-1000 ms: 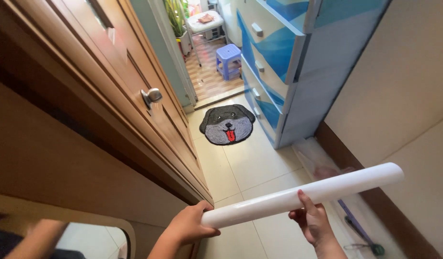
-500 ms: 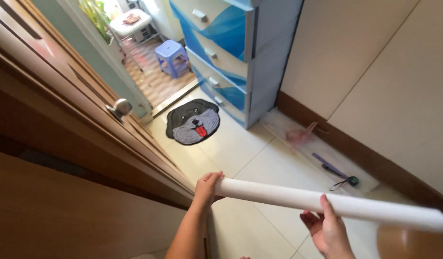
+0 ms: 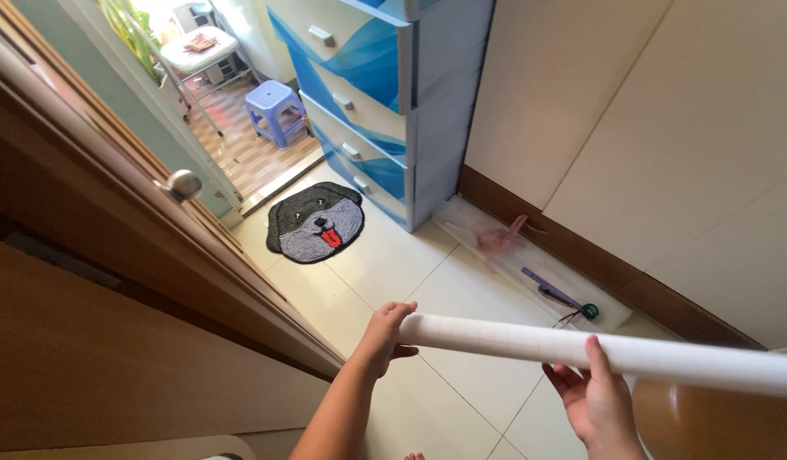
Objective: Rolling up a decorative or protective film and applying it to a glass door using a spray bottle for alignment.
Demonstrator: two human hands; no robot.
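Head view: 2 hands, left hand (image 3: 385, 336) and right hand (image 3: 596, 399), fingers wrapped round 1 white roll (image 3: 530, 341).

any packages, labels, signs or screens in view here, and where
No signs, screens or labels show.
Clear plastic bag: flat on the floor along the baseboard, holding pink and purple items.
White paper roll: long tube with a faint grid, held by left hand and right hand.

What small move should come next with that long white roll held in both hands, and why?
Probably lift the far end slightly to level the white roll. The left hand caps its near end by the wooden door, the right hand props it from below near the middle, and the long free part slopes down to the right, out of view. Levelling should ease the load.
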